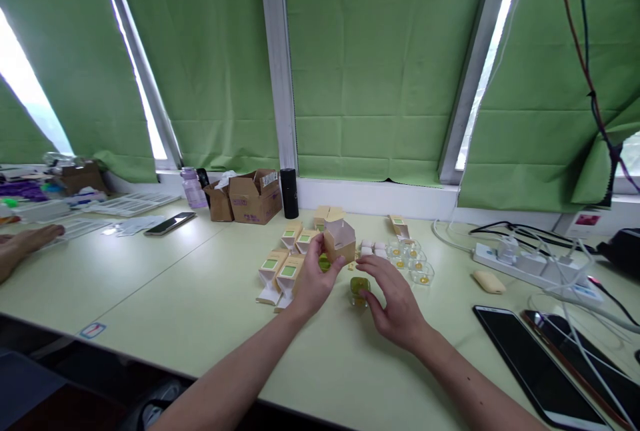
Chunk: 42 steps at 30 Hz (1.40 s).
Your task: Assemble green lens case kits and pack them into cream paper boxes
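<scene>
My left hand [320, 277] grips a small kraft cardboard box [340, 241] with its top flaps open, raised above the table. Below and to the right of it, a small glass jar with a green top [359, 289] stands on the table. My right hand [397, 304] is at this jar, fingers apart, the thumb overlapping its right edge; whether it touches is unclear. Several kraft boxes with green labels [289, 271] are grouped left of my left hand. Several clear glass cups with yellow centres [421, 273] stand beyond my right hand, beside small white pieces [374, 248].
A white power strip [535, 271] with tangled cables lies at the right, near a tablet [530, 357] and a beige case [489, 281]. Further left are a brown carton [256, 199], a black cylinder [289, 193], a phone [171, 223] and another person's hand [37, 239].
</scene>
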Motion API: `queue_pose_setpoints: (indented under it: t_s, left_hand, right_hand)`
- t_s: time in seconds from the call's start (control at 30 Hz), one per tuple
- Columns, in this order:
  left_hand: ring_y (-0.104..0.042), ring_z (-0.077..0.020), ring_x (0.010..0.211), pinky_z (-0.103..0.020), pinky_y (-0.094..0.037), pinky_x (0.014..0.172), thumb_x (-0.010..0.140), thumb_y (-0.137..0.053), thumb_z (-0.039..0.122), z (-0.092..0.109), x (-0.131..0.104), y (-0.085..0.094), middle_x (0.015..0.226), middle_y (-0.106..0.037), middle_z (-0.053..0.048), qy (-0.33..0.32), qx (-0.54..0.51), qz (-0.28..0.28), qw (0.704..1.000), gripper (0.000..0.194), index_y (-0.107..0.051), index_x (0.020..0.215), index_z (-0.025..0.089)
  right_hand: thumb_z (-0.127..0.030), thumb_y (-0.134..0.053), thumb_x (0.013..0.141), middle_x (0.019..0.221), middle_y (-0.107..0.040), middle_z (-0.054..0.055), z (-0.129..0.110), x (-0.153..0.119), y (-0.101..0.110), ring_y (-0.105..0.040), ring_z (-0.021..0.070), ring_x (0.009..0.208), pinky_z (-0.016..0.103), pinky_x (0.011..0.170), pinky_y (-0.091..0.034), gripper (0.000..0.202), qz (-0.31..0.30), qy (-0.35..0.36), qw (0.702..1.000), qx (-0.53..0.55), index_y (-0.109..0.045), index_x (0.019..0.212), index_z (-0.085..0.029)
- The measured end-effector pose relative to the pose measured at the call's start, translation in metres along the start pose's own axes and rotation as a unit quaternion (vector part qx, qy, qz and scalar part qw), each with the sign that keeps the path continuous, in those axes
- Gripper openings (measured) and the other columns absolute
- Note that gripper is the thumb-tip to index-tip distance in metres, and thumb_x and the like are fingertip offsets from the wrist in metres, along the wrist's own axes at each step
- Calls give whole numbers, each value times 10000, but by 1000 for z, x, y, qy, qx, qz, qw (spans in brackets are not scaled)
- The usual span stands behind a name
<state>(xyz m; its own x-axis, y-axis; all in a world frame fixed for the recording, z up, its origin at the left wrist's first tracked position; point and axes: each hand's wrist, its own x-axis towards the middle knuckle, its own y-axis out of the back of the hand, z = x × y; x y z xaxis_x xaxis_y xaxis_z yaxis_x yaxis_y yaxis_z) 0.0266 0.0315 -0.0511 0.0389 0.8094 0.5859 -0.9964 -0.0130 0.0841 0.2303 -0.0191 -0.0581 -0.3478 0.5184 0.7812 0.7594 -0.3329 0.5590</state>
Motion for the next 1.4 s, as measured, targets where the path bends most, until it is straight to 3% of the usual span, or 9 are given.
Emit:
queue_pose_setpoints:
  t_s: [0.27,0.43,0.63,0.83,0.97,1.07,1.17,1.3,1.4]
  left_hand:
    - [-672,-274,1192,-426,-536,1031,784,-818,308,-13,8,7,1298,-676,-121,44,-45,-9,998,560,-568,1272,196]
    - [-690,-294,1121,-469,-538,1022,705,-806,170,-6,8,8,1172,-751,-99,67,56,-44,995,487,-691,1178,189]
    - [-709,-317,1084,-499,-551,1005,648,-819,107,-8,5,7,1158,-774,-104,77,125,-87,985,550,-741,1184,198]
    - [-703,-324,1034,-468,-567,947,663,-777,95,-18,-4,5,1082,-772,-102,37,148,-154,976,513,-749,1156,237]
    - [-664,-347,1077,-483,-539,963,640,-834,139,-16,-5,6,1099,-746,-106,55,191,-160,967,561,-684,1170,243]
    - [-644,-312,1106,-481,-527,996,699,-874,272,-7,-3,5,1184,-679,-112,51,170,-145,973,644,-552,1255,237]
    - [-641,-254,1124,-453,-522,1024,895,-730,338,5,-1,5,1217,-617,-104,-4,112,-97,989,447,-471,1246,242]
    - [-630,-257,1178,-447,-503,1066,976,-636,302,15,1,6,1176,-627,-101,-91,107,-72,988,111,-581,1041,231]
    - [-634,-287,1235,-486,-499,1099,997,-617,302,17,0,8,1232,-675,-125,-96,123,-85,984,114,-681,953,217]
  right_hand:
    - [-189,-699,847,1229,-729,125,2,5,3,-624,328,1193,485,1006,-523,423,-146,-149,973,-97,-609,1260,-208]
    - [-158,-702,838,1143,-735,106,8,10,10,-645,303,1120,420,940,-503,348,-156,-206,954,-152,-646,1179,-205]
    - [-217,-740,849,1046,-726,92,18,11,17,-677,282,1002,361,853,-479,309,-155,-270,926,-214,-690,1154,-224]
    - [-226,-735,861,1071,-718,99,20,11,18,-691,282,1005,368,866,-476,308,-158,-270,922,-229,-708,1168,-228]
    - [-221,-731,860,1065,-737,104,17,12,18,-688,292,1026,372,862,-482,304,-160,-265,922,-234,-718,1163,-229]
    - [-190,-728,846,1062,-755,111,16,12,17,-681,303,1059,377,862,-484,303,-166,-253,924,-235,-721,1148,-221]
    - [-182,-731,843,1060,-764,113,15,12,17,-677,307,1059,380,854,-483,299,-167,-247,925,-237,-722,1140,-220]
    - [-194,-744,834,1056,-767,106,15,12,17,-671,306,1059,374,839,-481,300,-163,-244,926,-238,-719,1132,-225]
    - [-189,-748,821,1055,-771,101,16,11,17,-658,308,1078,376,840,-483,321,-158,-236,929,-237,-710,1138,-230]
